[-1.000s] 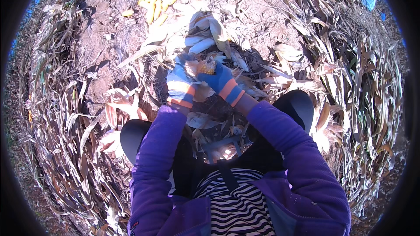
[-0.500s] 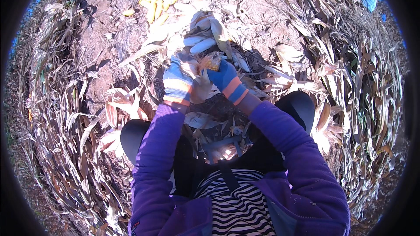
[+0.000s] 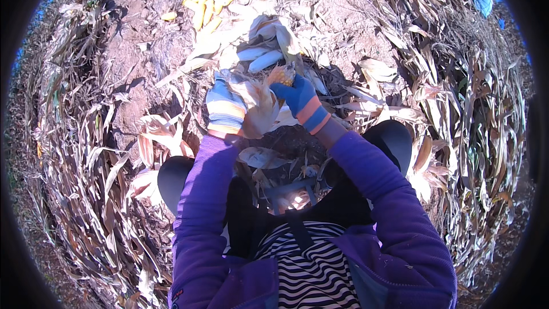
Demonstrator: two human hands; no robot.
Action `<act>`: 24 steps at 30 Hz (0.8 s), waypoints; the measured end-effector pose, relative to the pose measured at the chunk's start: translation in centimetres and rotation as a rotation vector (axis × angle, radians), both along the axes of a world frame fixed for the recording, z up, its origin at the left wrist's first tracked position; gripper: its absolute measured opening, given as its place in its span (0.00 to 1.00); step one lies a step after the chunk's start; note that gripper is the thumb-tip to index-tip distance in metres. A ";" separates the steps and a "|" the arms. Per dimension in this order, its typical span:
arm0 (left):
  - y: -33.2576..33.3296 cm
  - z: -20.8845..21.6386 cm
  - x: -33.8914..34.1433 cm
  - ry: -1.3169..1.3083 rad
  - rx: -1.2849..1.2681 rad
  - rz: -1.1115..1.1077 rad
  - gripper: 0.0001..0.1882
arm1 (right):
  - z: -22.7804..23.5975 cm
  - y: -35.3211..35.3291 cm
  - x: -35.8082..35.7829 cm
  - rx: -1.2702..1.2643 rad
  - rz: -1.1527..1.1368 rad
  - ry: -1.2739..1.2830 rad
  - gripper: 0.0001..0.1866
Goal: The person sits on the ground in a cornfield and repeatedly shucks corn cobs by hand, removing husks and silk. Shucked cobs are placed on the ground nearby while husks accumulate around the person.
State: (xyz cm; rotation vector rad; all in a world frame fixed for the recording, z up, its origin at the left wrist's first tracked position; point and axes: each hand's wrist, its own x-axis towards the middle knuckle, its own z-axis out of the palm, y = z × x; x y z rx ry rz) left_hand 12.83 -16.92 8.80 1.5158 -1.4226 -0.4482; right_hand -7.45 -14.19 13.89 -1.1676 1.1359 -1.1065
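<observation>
An ear of corn [image 3: 284, 76] with yellow kernels showing is gripped by my right hand [image 3: 297, 95], in a blue and orange striped glove. Pale dry husk [image 3: 261, 107] hangs off the ear between my hands. My left hand [image 3: 225, 103], gloved alike, is closed on the husk's left side; its fingertips are partly hidden. Just beyond my hands lie whitish ears of corn [image 3: 265, 60] and a curled dry husk [image 3: 286, 39], on the ground in the shade.
Several husked yellow ears [image 3: 204, 1] lie in a pile at the far left, on bare soil. Dry corn stalks [image 3: 86, 194] are heaped along the left, and more stalks [image 3: 463, 97] along the right. Loose husks [image 3: 163, 136] lie beside my knees.
My left hand has moved a little left and my right hand slightly right, so they are further apart. More of the husk is spread between them, pulled away from the ear.
</observation>
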 end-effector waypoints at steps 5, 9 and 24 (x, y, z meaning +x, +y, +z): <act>3.9 8.7 -4.1 -0.461 0.187 -0.027 0.16 | -0.3 0.1 -1.4 0.022 -0.018 -0.039 0.17; 4.1 8.1 -3.9 0.093 0.061 -0.122 0.17 | -0.3 0.4 -0.5 0.015 0.006 -0.027 0.17; 4.8 9.9 -6.0 0.413 0.155 -0.085 0.27 | -0.7 0.5 0.8 -0.279 -0.060 0.074 0.20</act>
